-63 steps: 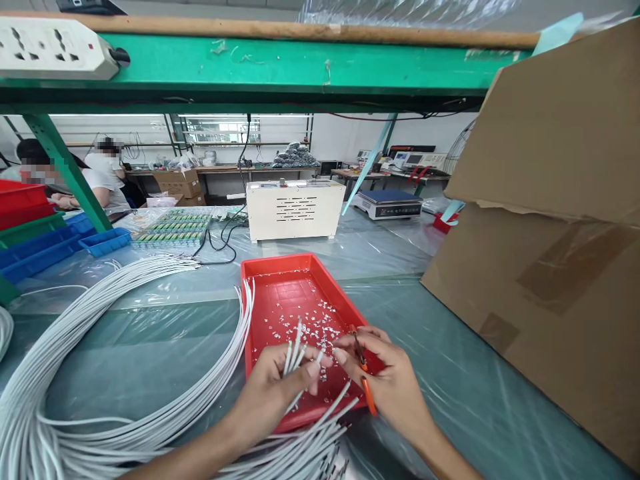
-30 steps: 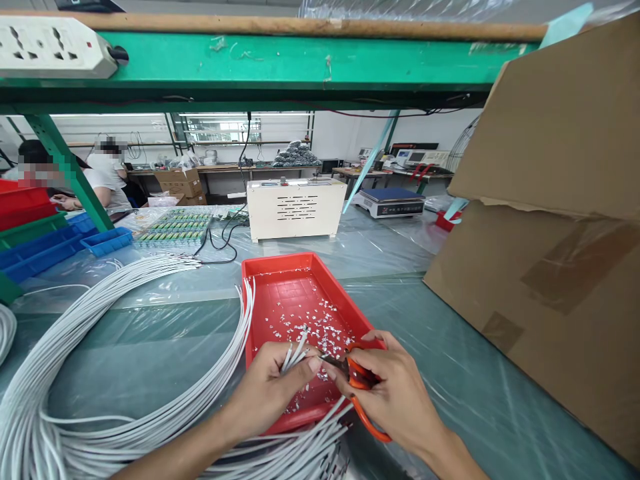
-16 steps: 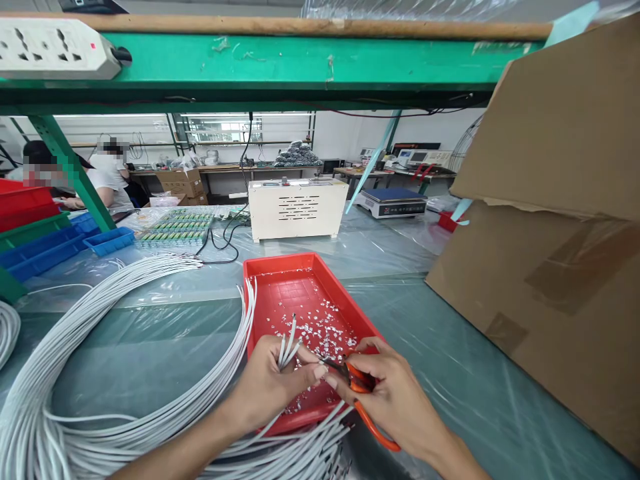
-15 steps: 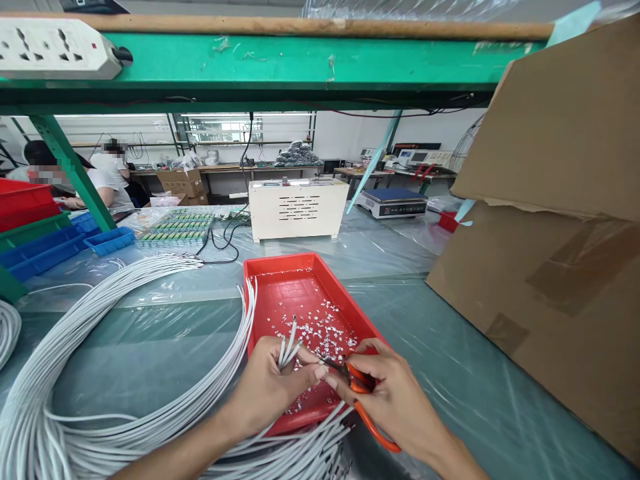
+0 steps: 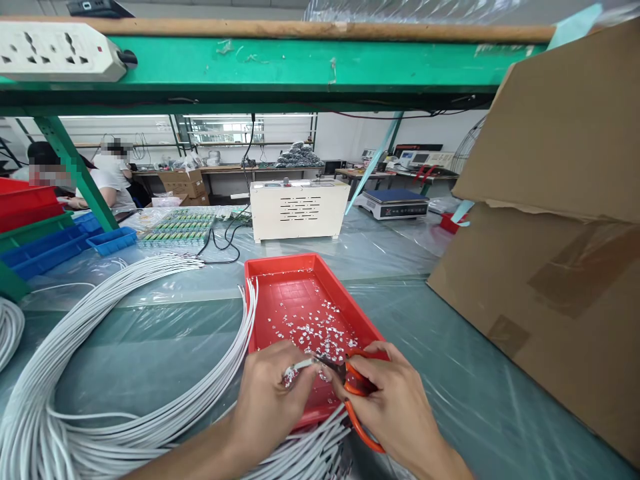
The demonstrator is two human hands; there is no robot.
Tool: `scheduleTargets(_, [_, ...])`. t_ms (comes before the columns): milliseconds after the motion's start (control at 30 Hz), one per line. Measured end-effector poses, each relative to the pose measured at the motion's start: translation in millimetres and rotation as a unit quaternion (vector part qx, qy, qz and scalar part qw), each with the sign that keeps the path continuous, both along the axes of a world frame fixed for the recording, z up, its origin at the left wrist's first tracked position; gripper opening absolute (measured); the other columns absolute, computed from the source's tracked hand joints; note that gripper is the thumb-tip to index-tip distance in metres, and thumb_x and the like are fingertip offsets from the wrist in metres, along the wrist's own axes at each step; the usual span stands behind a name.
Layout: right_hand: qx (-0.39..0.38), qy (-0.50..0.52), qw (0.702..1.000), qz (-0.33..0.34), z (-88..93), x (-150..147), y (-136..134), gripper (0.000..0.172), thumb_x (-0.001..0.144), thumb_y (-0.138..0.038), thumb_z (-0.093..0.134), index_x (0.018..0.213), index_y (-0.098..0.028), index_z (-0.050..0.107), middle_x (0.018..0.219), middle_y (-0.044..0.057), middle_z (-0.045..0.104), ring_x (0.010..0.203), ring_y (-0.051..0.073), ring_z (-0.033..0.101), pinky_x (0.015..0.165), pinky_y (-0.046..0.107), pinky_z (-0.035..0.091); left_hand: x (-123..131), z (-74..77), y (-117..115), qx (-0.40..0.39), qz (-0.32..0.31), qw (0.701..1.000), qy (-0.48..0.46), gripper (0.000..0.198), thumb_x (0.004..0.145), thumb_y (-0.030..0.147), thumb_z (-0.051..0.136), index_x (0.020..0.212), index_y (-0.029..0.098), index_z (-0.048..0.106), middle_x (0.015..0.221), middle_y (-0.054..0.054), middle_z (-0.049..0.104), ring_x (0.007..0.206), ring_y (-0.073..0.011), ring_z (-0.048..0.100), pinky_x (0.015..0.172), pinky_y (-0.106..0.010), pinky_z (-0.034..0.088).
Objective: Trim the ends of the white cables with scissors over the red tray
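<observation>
My left hand (image 5: pixel 277 387) is closed on a white cable (image 5: pixel 301 365), whose end points right toward the blades. Orange-handled scissors (image 5: pixel 361 387) sit in my right hand (image 5: pixel 395 397), with the dark blade tips touching or very near that cable end. Both hands are over the near part of a red tray (image 5: pixel 280 293), where many small whitish scraps (image 5: pixel 325 333) are scattered. A large looped bundle of white cables (image 5: pixel 65 373) curves along the left. More cable ends (image 5: pixel 320 447) lie below my hands, at the tray's near edge.
A cardboard box (image 5: pixel 545 267) leans in from the right. Behind the tray stands a cream machine (image 5: pixel 300 210), with a weighing scale (image 5: pixel 393 203) to its right. Blue bins (image 5: pixel 113 240) and green boards (image 5: pixel 177 227) are at left. A green shelf beam (image 5: pixel 310 63) crosses above. Two people sit far left.
My left hand has turned, so the several upright cable ends no longer show and one cable lies toward the scissors. The right hand with the scissors has shifted slightly left.
</observation>
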State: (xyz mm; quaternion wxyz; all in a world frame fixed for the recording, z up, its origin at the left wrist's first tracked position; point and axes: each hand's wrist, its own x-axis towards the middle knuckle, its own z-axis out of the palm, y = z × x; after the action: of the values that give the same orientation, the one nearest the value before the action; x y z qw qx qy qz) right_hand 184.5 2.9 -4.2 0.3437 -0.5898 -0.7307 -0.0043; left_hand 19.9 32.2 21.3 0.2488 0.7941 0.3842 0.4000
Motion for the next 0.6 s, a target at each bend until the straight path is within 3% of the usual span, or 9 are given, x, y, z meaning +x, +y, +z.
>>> scheduleTargets(100, [-0.057, 0.032, 0.998, -0.018, -2.0, -2.9, -2.0, 0.044, 0.074, -0.039, 0.053, 0.046, -0.020, 0.025, 0.044, -0.004, 0.037, 0.053, 0.014, 0.042, 0.052, 0.023, 0.031, -2.1, -4.7, -0.2, 0.072, -0.006, 0.997, 0.039, 0.014, 0.075, 0.008, 0.051, 0.073, 0.013, 0.064, 0.065, -0.005, 0.065, 0.058, -0.0146, 0.058, 0.056, -0.024, 0.041])
scheduleTargets(200, [-0.091, 0.040, 0.995, -0.025, -2.5, -4.9, -2.2, 0.046, 0.074, -0.040, 0.053, 0.046, -0.020, 0.022, 0.043, -0.004, 0.036, 0.050, 0.013, 0.039, 0.048, 0.023, 0.029, -3.3, -6.2, 0.2, 0.110, -0.003, 0.992, 0.069, 0.013, 0.074, 0.008, 0.051, 0.075, 0.012, 0.064, 0.062, -0.006, 0.064, 0.055, -0.0152, 0.056, 0.053, -0.025, 0.040])
scheduleTargets(267, [-0.094, 0.040, 0.994, -0.026, -2.0, -5.2, -1.5, 0.046, 0.074, -0.040, 0.053, 0.047, -0.020, 0.021, 0.042, -0.004, 0.035, 0.051, 0.014, 0.039, 0.049, 0.023, 0.030, -1.9, -4.1, 1.0, 0.055, -0.003, 0.998, 0.042, 0.012, 0.075, 0.011, 0.051, 0.072, 0.013, 0.063, 0.063, -0.006, 0.064, 0.057, -0.0152, 0.056, 0.055, -0.025, 0.040])
scheduleTargets(333, [-0.095, 0.041, 0.994, -0.018, -1.6, -4.5, -0.8, 0.045, 0.073, -0.040, 0.054, 0.047, -0.020, 0.023, 0.044, -0.004, 0.036, 0.053, 0.014, 0.041, 0.051, 0.023, 0.033, 0.9, -1.2, 2.4, -0.063, -0.020, 0.997, -0.032, 0.013, 0.076, 0.015, 0.052, 0.067, 0.014, 0.061, 0.064, -0.004, 0.065, 0.058, -0.0147, 0.057, 0.057, -0.024, 0.042])
scheduleTargets(433, [-0.115, 0.053, 0.992, 0.013, -2.5, -2.8, -0.6, 0.036, 0.073, -0.034, 0.053, 0.049, -0.021, 0.031, 0.047, -0.004, 0.040, 0.055, 0.014, 0.043, 0.053, 0.023, 0.035, 4.9, 1.5, 5.3, -0.225, -0.035, 0.965, -0.133, 0.010, 0.072, 0.017, 0.057, 0.063, 0.013, 0.060, 0.061, -0.003, 0.065, 0.058, -0.0146, 0.057, 0.056, -0.024, 0.042])
scheduleTargets(600, [-0.116, 0.111, 0.986, 0.035, -5.0, -0.2, -1.2, 0.016, 0.071, -0.021, 0.052, 0.056, -0.019, 0.045, 0.057, -0.002, 0.050, 0.058, 0.013, 0.045, 0.052, 0.022, 0.038, 5.2, 2.2, 5.7, -0.251, 0.002, 0.953, -0.168, 0.010, 0.066, 0.018, 0.063, 0.059, 0.012, 0.058, 0.057, -0.002, 0.061, 0.056, -0.0130, 0.051, 0.055, -0.023, 0.040])
